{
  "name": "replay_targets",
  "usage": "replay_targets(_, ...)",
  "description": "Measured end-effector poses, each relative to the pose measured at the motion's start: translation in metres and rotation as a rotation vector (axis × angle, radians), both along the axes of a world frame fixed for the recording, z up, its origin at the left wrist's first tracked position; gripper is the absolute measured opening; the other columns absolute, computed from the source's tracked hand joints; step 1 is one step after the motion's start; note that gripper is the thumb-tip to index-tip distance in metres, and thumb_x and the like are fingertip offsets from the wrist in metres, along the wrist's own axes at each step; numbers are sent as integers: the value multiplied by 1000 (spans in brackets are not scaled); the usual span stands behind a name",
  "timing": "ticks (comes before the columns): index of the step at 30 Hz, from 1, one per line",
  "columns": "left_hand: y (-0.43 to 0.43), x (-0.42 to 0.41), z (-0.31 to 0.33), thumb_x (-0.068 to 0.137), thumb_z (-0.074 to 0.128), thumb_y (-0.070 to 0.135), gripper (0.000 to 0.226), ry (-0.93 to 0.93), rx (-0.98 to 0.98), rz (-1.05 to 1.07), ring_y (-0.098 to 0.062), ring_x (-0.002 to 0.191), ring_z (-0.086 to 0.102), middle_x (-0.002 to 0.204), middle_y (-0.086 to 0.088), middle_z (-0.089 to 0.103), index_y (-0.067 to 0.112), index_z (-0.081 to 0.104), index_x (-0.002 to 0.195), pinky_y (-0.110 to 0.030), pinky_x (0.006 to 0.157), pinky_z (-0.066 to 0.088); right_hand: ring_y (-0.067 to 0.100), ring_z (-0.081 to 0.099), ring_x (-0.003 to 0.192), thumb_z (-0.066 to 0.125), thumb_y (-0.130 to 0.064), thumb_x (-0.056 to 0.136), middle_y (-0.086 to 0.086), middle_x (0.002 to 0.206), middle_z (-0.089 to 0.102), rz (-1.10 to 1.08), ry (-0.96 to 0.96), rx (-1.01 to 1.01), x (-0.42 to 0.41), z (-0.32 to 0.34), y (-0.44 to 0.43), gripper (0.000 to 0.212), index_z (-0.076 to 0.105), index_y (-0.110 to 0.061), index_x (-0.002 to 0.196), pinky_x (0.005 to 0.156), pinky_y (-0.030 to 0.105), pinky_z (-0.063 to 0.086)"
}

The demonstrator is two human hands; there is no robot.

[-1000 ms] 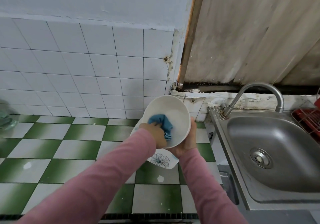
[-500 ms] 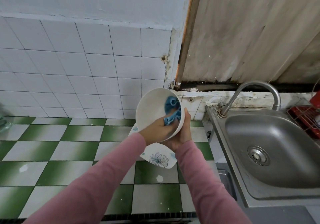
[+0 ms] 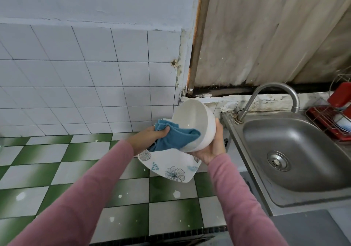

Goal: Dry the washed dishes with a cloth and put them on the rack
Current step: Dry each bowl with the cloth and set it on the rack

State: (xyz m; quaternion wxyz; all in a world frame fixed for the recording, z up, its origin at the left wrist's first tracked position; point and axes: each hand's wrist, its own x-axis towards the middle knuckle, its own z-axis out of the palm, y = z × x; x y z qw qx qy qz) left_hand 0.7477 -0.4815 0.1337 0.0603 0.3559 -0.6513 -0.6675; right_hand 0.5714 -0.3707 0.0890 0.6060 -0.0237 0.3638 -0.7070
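Observation:
A white bowl is held tilted above the counter, its opening turned up and to the left. My right hand grips it from below and from the right side. My left hand grips a blue cloth that lies over the bowl's near rim. Under the bowl a white plate with blue flower prints rests on the counter. A red wire rack with dishes in it stands at the far right, beyond the sink.
A steel sink with a curved tap lies to the right. The counter is tiled in green and white squares. A white tiled wall rises behind it.
My left hand has drawn the cloth out of the bowl's inside to its near rim. The bowl has turned so its opening faces more up and left.

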Motion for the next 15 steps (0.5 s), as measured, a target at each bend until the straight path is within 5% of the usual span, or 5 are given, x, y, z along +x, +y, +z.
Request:
replay_targets(4,2,-7,-14,93,52,41,30,189,211,176,-20,101,65,112,-2,67,26,58,118,-33,82,57,50,56,119,63,-79,69,24,126,64,-116,44,9,-9,-3,14,83,59,-25,132,91,75,42)
replay_targets(9,13,-37,-11,88,62,40,45,318,311,237,-27,110,65,124,-6,66,23,57,128,-40,76,61,51,56,119,65,-84,58,20,131,63,-231,70,-26,-22,2,40,94,59,-28,134,92,76,41)
replay_targets(12,29,-63,-6,80,74,22,46,367,259,144,-23,105,68,119,-6,69,18,60,124,-43,86,59,47,60,116,55,-81,66,19,127,65,-308,101,-38,-32,14,72,84,59,-27,130,85,71,48)
replay_targets(15,53,-97,-3,84,72,3,41,378,195,105,-19,94,70,110,-5,71,16,60,122,-35,78,61,47,60,116,76,-76,54,19,130,64,-400,138,-18,-51,18,107,96,55,-28,135,85,71,48)
